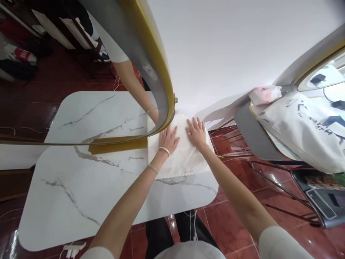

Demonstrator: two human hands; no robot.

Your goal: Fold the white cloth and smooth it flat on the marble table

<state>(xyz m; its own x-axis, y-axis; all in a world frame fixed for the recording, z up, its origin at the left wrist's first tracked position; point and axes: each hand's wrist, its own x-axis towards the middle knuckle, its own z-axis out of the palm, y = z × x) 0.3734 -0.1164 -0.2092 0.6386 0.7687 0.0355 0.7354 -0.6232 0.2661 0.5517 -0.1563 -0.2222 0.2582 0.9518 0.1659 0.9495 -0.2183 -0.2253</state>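
A white cloth with a scalloped edge [180, 162] lies spread on the right end of the marble-patterned table [81, 187]. My left hand [168, 139] rests flat on the cloth, fingers stretched out, close to the mirror's gold rim. To its right, my right hand [196, 132] also presses flat on the cloth near its far right side, fingers apart, a ring on one finger. Neither hand grips anything. Small marks show near the cloth's front edge.
A gold-framed mirror [164, 72] stands on the table on a gold base [118, 145]. On the right, a white printed bag [304, 126] and a pink-white packet [265, 94] lie on a grey ribbed vanity [258, 133]. A dark chair [320, 194] stands on red floor tiles.
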